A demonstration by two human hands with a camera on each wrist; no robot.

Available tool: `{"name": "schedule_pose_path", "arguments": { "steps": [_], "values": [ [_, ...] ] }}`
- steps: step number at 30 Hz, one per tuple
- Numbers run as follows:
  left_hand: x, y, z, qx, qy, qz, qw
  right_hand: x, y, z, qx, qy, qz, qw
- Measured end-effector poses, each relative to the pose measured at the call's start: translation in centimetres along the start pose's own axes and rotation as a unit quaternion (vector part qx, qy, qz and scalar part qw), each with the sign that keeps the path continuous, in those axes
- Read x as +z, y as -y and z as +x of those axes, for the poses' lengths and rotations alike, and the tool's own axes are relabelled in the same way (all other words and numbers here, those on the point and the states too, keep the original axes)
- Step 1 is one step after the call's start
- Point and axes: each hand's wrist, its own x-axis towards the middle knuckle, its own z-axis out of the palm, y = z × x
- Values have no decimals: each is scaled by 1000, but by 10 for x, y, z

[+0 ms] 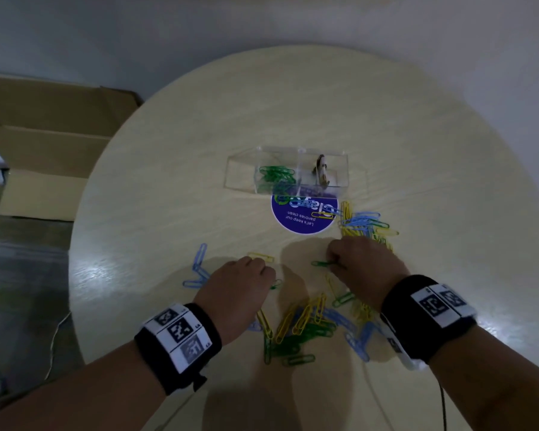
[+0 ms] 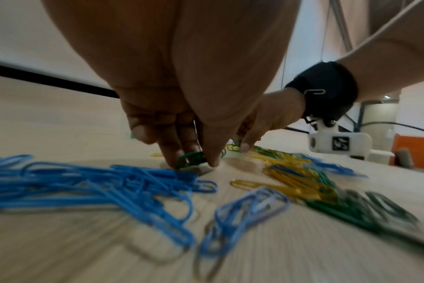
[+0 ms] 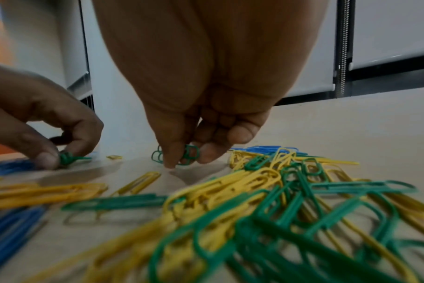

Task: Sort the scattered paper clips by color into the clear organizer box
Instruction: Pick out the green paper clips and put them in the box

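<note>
Left hand [image 1: 241, 283]: pinching a green paper clip [image 2: 190, 159] on the worktop [image 1: 168, 213]. Right hand [image 1: 363, 262]: pinching another green clip [image 3: 189, 154]. Clear organizer box [image 1: 241, 172]: well apart, beyond both.

Seen from the wrist, the left hand [image 2: 181, 107] reaches down to the desk [image 2: 60, 118], its fingertips [image 2: 172, 155] pinching green paper clips [image 2: 191, 159]. Just beyond, the right hand [image 2: 261, 122] touches another green clip [image 2: 235, 146]. Blurred blue clips [image 2: 104, 183] lie in front at left, yellow clips [image 2: 293, 181] and green ones at right.
</note>
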Motion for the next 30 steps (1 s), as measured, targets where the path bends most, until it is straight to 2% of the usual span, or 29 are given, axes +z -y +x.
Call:
{"name": "schedule_pose_path", "arguments": {
  "steps": [2, 5, 7, 9, 13, 16, 19, 21, 24, 27, 28, 30],
  "values": [
    [-11, 8, 9, -62, -24, -93, 993, -11, 4, 0, 8, -40, 45, 998],
    [-40, 26, 36, -179, -121, -215, 953, -35, 12, 16, 32, -126, 170, 977],
    [-60, 36, 59, -209, -181, -248, 928, -54, 21, 36, 52, -184, 235, 953],
    [-76, 45, 81, -228, -208, -260, 915, -69, 29, 59, 76, -216, 252, 940],
    [-84, 59, 111, -249, -216, -265, 906, -77, 40, 92, 124, -179, 276, 936],
    [-78, 60, 111, -249, -212, -287, 900, -74, 43, 89, 129, -179, 256, 941],
    [-70, 58, 85, -215, -231, -239, 918, -61, 42, 47, 119, -222, 239, 938],
    [-59, 50, 58, -161, -212, -222, 938, -40, 38, 8, 118, -211, 227, 943],
    [-30, 24, 14, -17, -136, -205, 969, 1, 30, -48, 93, -181, 143, 969],
    [7, -18, -20, 138, -63, -139, 978, 40, 23, -90, 51, -157, 49, 985],
    [18, -29, -29, 160, -36, -112, 980, 51, 21, -100, 39, -136, 30, 990],
    [35, -39, -42, 145, -1, -70, 987, 70, 20, -114, 23, -82, -4, 996]
  ]
}}
